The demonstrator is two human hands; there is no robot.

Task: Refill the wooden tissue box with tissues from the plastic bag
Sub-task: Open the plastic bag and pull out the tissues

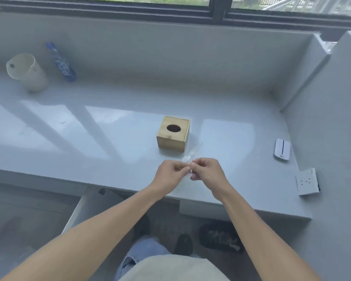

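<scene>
I see the wooden tissue box [173, 134] upright on the grey counter [89, 126], round hole up. Just before it, the left hand [170, 173] and right hand [208, 171] meet — fingers pinching a clear plastic bag [191, 157], thin and nearly see-through.

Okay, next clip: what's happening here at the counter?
A person stands at a pale counter, both hands together just in front of a wooden tissue box. The left hand and right hand pinch a thin, clear piece of plastic between them; whether it holds tissues is hard to tell. The box sits closed, its round opening dark, no tissue showing. Far left stand a white jug and a blue packet, untouched.
</scene>
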